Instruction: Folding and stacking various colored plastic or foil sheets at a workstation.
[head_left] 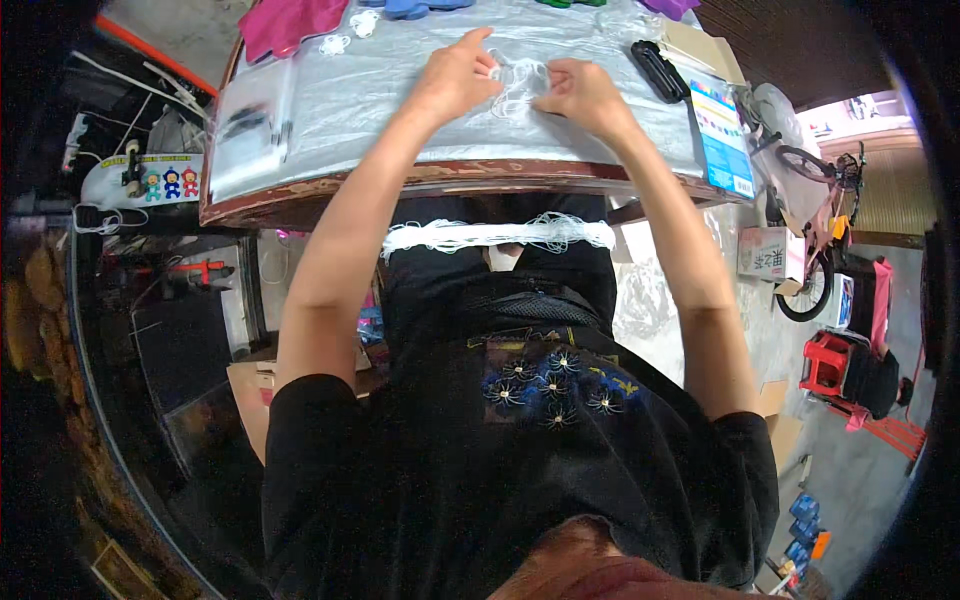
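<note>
From afar I saw string between left hand and right hand, seemingly on the table. Farther right lay a case; farther left, plastic packaging.

A thin, pale white cord is lying in loose, open loops on the covered top of the table, its strands crossing and curling over one another. The loops are forming an untidy tangle near the middle of the table's width, back from its front edge. Against the table's silvery cover, the finer strands are showing only faintly.
</note>
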